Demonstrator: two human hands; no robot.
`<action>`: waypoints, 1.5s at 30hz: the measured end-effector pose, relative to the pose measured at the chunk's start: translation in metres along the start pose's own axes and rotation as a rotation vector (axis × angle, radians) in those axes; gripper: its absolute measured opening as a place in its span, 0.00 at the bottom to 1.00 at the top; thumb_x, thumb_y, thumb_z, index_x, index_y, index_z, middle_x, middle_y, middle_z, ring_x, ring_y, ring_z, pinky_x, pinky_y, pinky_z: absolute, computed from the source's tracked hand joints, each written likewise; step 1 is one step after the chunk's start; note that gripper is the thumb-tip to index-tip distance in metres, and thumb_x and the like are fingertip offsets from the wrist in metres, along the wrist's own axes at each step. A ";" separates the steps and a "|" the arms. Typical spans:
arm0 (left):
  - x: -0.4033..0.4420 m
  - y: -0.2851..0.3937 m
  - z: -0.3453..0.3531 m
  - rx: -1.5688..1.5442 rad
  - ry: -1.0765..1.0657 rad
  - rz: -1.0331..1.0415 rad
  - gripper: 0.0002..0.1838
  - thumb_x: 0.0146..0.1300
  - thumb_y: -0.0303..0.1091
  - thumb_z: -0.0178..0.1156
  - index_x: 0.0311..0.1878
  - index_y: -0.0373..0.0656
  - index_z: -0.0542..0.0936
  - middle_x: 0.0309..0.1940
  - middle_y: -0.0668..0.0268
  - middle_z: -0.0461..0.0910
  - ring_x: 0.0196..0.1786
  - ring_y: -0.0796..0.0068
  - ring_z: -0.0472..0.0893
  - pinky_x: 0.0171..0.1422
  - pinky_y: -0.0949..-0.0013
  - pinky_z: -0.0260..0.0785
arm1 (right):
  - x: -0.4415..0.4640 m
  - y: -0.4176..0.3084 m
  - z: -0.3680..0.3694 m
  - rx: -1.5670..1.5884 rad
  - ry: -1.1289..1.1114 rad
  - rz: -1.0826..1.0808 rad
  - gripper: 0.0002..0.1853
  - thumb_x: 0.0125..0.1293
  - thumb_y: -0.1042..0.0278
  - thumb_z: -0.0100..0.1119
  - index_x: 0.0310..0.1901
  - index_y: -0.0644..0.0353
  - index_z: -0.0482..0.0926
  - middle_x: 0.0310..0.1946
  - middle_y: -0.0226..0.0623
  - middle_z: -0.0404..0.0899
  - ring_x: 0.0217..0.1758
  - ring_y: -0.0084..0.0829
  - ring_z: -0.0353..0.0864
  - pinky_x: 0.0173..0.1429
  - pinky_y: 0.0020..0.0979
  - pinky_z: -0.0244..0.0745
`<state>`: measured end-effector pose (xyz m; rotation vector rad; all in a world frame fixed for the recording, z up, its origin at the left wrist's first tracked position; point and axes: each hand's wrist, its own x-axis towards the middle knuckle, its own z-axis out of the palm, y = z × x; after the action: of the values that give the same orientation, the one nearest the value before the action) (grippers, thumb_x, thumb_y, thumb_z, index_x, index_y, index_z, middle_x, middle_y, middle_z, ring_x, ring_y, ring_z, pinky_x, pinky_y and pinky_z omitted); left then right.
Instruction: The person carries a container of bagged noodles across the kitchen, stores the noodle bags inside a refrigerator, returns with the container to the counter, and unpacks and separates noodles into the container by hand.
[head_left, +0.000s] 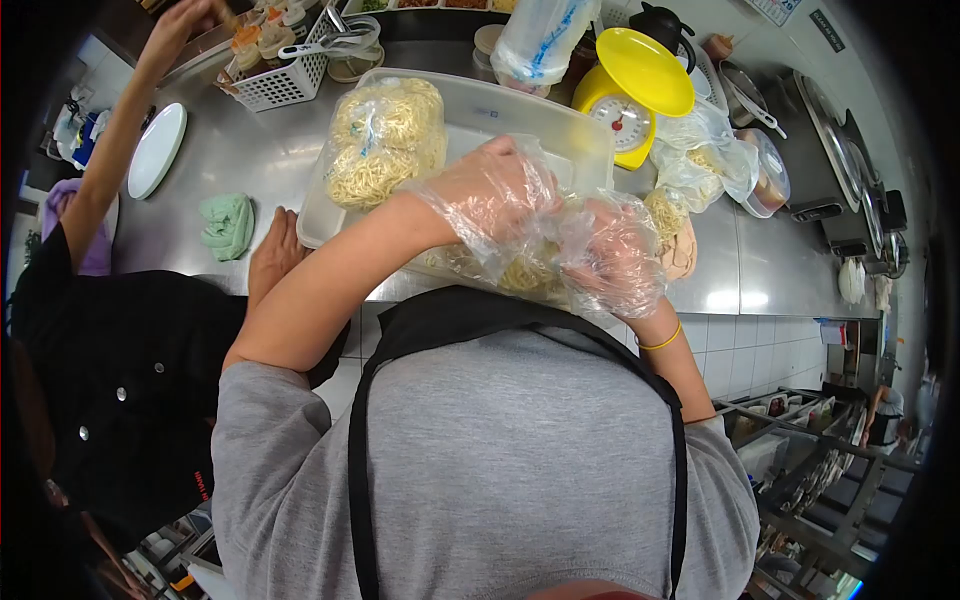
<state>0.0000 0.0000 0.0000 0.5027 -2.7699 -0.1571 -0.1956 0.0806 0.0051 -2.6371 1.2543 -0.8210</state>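
Note:
My left hand, under a clear plastic glove or bag, has its fingers curled on the thin plastic of a bag of noodles near the front edge of a translucent tub. On the right of that bag, my right hand is closed on the same crinkled plastic. Both sets of fingertips are partly covered by plastic. Bagged noodles lie at the tub's left end. More loose-looking noodles show just right of my right hand.
A yellow scale with a yellow pan stands behind the tub. Plastic bags and a lidded container are to the right. At left are a co-worker in black, a green cloth, a white plate and a basket of bottles.

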 end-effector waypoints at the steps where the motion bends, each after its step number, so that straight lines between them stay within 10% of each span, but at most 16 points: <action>1: 0.001 0.000 0.000 -0.025 -0.016 -0.015 0.07 0.55 0.37 0.53 0.36 0.49 0.76 0.33 0.68 0.76 0.43 0.69 0.75 0.56 0.62 0.58 | 0.001 -0.002 -0.001 -0.009 -0.011 0.001 0.19 0.43 0.67 0.63 0.42 0.55 0.76 0.38 0.38 0.74 0.43 0.39 0.73 0.45 0.39 0.60; 19: -0.008 -0.027 0.006 -0.074 -0.054 -0.104 0.12 0.53 0.41 0.57 0.41 0.50 0.75 0.39 0.66 0.75 0.47 0.69 0.74 0.54 0.60 0.62 | -0.012 0.022 -0.013 0.219 -0.042 0.167 0.19 0.45 0.66 0.65 0.42 0.57 0.77 0.43 0.37 0.76 0.49 0.37 0.73 0.55 0.41 0.63; 23: -0.023 -0.029 -0.046 -1.415 0.496 -0.314 0.49 0.45 0.74 0.51 0.68 0.57 0.54 0.65 0.56 0.56 0.62 0.58 0.64 0.58 0.51 0.64 | -0.003 0.024 -0.040 0.608 0.265 0.495 0.27 0.52 0.60 0.63 0.55 0.58 0.70 0.52 0.36 0.71 0.56 0.34 0.69 0.58 0.37 0.64; 27: -0.019 -0.018 -0.044 -2.039 0.462 -0.035 0.54 0.43 0.80 0.42 0.70 0.60 0.43 0.69 0.56 0.43 0.67 0.49 0.55 0.61 0.40 0.58 | 0.010 0.035 -0.035 0.817 0.495 0.340 0.36 0.55 0.56 0.62 0.63 0.56 0.59 0.62 0.37 0.61 0.61 0.35 0.64 0.62 0.38 0.61; 30: -0.003 -0.007 -0.032 -2.361 0.212 0.173 0.54 0.43 0.81 0.39 0.70 0.61 0.42 0.70 0.54 0.39 0.68 0.42 0.48 0.60 0.35 0.55 | 0.021 0.023 -0.027 1.131 0.198 0.333 0.47 0.50 0.50 0.66 0.67 0.55 0.50 0.66 0.39 0.52 0.66 0.39 0.58 0.68 0.41 0.51; 35: 0.009 0.007 -0.027 -2.113 0.230 -0.018 0.57 0.42 0.80 0.44 0.70 0.58 0.39 0.70 0.56 0.38 0.67 0.48 0.53 0.58 0.42 0.62 | 0.030 0.020 -0.010 1.045 0.146 0.288 0.52 0.44 0.47 0.69 0.67 0.55 0.50 0.67 0.39 0.50 0.68 0.41 0.52 0.69 0.42 0.48; 37: 0.009 -0.001 -0.011 -1.132 0.522 -0.206 0.59 0.42 0.71 0.58 0.70 0.54 0.38 0.70 0.61 0.39 0.67 0.55 0.55 0.59 0.51 0.63 | 0.031 0.014 -0.012 0.871 0.181 0.282 0.53 0.42 0.46 0.70 0.67 0.55 0.50 0.67 0.40 0.50 0.69 0.42 0.51 0.69 0.43 0.48; 40: 0.018 0.005 -0.011 -1.046 1.034 -0.247 0.56 0.46 0.54 0.67 0.70 0.52 0.40 0.69 0.67 0.45 0.68 0.61 0.54 0.63 0.56 0.56 | 0.038 -0.006 -0.011 0.284 0.249 0.088 0.55 0.38 0.45 0.71 0.67 0.55 0.51 0.66 0.43 0.51 0.69 0.45 0.50 0.69 0.44 0.46; 45: 0.031 0.006 -0.025 -0.873 1.249 -0.334 0.46 0.55 0.46 0.62 0.69 0.52 0.44 0.67 0.70 0.47 0.67 0.61 0.55 0.63 0.54 0.53 | 0.051 -0.016 0.006 0.156 0.200 0.028 0.32 0.42 0.60 0.66 0.52 0.56 0.69 0.46 0.42 0.70 0.52 0.42 0.69 0.56 0.41 0.60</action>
<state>-0.0215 -0.0065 0.0338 0.5280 -1.2168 -0.7642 -0.1557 0.0526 0.0268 -2.4596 1.2121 -1.1516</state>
